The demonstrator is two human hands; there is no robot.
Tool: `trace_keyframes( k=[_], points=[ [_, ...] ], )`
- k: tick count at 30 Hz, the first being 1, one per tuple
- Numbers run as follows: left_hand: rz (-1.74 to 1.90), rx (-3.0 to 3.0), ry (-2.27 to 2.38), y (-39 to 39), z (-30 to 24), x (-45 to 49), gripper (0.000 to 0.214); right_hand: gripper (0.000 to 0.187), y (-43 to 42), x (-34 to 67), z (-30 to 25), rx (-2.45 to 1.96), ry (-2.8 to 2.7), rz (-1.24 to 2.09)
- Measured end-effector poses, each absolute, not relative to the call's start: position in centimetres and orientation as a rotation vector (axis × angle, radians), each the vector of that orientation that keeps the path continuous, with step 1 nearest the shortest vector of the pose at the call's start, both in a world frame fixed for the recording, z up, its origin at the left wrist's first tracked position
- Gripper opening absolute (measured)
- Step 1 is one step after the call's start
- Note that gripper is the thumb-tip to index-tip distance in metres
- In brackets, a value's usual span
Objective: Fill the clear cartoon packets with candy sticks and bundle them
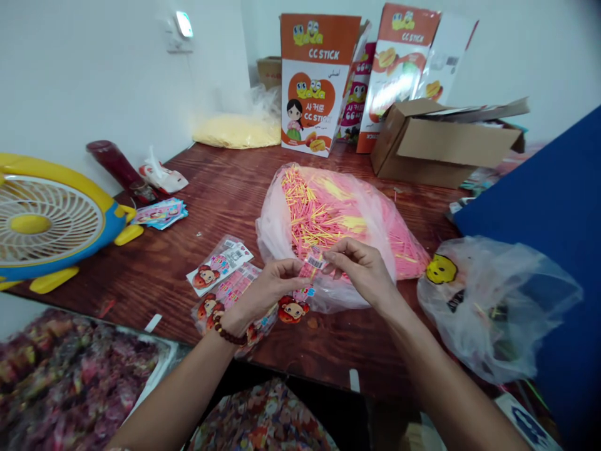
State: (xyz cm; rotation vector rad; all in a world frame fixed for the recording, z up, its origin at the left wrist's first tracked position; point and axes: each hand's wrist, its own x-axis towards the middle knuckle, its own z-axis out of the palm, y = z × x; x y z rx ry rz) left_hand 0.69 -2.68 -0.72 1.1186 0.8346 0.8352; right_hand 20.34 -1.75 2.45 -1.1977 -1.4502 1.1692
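In the head view, my left hand (272,285) pinches a small clear plastic packet (293,309) with a barcode, pink sticks inside and a cartoon face at its lower end. At the packet's top edge, the fingers of my right hand (361,268) are closed in a pinch. Both hands hover over the near side of an open clear bag (319,210) full of thin pink and yellow sticks. Beneath my left forearm lie several similar flat packets (237,285), overlapping on the table, with a white-backed one (220,266) on top.
A yellow-blue fan (51,216), dark red bottle (113,164), tissue pack (164,178) and printed packets (160,213) are at left. Behind stand printed cartons (307,81) and an open cardboard box (446,147). A clear bag (498,307) sits right, beside a blue panel (539,207).
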Motion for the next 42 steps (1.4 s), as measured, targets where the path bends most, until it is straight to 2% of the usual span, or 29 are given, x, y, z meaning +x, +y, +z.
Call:
trace_keyframes(
  k=[5,15,24,29,32,37,42],
  points=[
    [0.859,1.180,0.983,-3.4,-1.1,-1.6,0.025,0.026,-1.0,18.5,1.2,-1.233,-1.514,1.234],
    [0.893,1.243,1.288,-4.8,-2.1,-10.2,0.034,0.013,0.0,9.8,-1.5,-1.192,-1.884,1.101],
    [0.804,1.335,1.337,-3.9,-3.8,-13.0,0.034,0.008,1.1,7.6,-3.3,-1.178,-1.851,1.286],
    [0.770,1.552,1.455,-4.2,-5.2,-11.9,0.023,0.014,0.5,8.9,-4.2,-1.410,-2.064,1.032],
    [0.775,1.758,1.578,-4.6,-5.9,-11.7,0.034,0.020,0.3,9.2,-4.5,-1.510,-2.227,0.785],
    [0.776,1.884,1.816,-3.1,-6.2,-13.6,0.029,0.025,-1.0,9.7,-3.7,-1.483,-2.295,0.630],
    [0.424,1.851,2.276,2.2,-6.4,-15.7,0.036,0.024,-1.4,13.3,-2.3,-1.403,-2.187,0.572]
  ],
)
